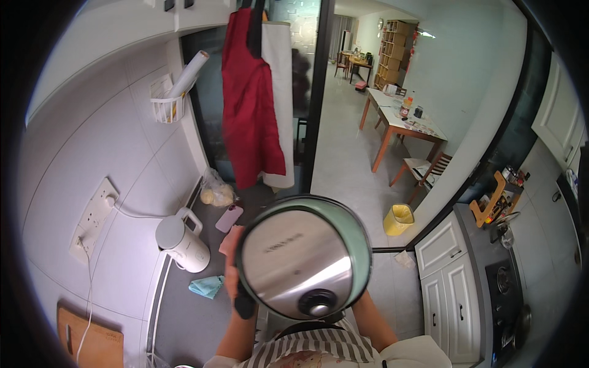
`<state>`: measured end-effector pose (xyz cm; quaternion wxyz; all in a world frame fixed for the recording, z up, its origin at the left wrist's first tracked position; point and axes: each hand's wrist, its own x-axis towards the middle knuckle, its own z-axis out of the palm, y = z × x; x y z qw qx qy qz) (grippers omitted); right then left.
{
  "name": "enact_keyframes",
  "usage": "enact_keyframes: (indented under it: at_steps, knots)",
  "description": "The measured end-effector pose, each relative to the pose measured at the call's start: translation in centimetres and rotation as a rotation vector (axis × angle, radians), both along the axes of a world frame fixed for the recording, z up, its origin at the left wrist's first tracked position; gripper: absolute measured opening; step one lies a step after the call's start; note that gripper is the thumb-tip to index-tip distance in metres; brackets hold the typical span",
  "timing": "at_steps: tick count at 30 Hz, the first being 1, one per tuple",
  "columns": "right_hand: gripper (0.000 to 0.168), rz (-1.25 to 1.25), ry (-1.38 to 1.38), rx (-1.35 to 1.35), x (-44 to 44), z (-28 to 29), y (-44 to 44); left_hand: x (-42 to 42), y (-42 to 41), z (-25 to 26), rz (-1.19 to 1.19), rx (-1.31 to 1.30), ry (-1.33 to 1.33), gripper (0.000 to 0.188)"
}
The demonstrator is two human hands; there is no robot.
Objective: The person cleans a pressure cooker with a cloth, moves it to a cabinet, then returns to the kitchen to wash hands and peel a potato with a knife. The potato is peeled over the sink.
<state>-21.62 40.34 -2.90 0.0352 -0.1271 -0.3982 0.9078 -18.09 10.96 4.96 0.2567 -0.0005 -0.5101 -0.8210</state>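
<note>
A round kitchen appliance (294, 257) is held up close before me, above the counter's edge. It has a brushed-steel face, a pale green body with a dark rim, and a black and silver knob near my chest. My left hand (231, 267) grips its left side, next to a black handle-like part (245, 302). My right forearm (373, 319) reaches the lower right side; the right-hand fingers are hidden behind the appliance. Left of it on the counter lie a teal cloth (206, 287) and a pink phone (229, 218). A pink item (228, 240) is partly hidden beside my left hand.
A white electric kettle (189, 248) stands by the wall, its cord running to a power strip (94, 221). A plastic bag (217, 191) sits at the counter's far end, below hanging aprons (253, 106). Right are a doorway, a yellow bin (399, 219) and a stove (501, 299).
</note>
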Motion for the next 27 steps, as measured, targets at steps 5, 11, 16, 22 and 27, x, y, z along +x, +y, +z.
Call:
enact_keyframes:
  at_steps: [5,11,16,22,27]
  knots:
    - [0.048,-0.025,-0.035,-0.076,-1.8,2.6,3.2,-2.9,9.6,6.8,-0.396,-0.301,0.121,0.102]
    - [0.049,-0.15,-0.066,-0.124,-4.5,2.5,13.1,-9.5,19.8,9.1,-0.633,-0.155,0.14,0.09]
    - [0.049,-0.226,-0.075,-0.125,-8.3,2.6,22.4,-16.3,28.2,8.4,-0.619,-0.178,0.129,0.087]
    - [0.05,-0.25,-0.064,-0.096,-14.3,3.7,30.3,-23.8,35.5,9.0,-0.647,-0.115,0.078,0.087]
    - [0.05,-0.239,-0.035,-0.054,-23.2,5.8,34.9,-31.4,39.4,8.3,-0.615,-0.061,0.08,0.088]
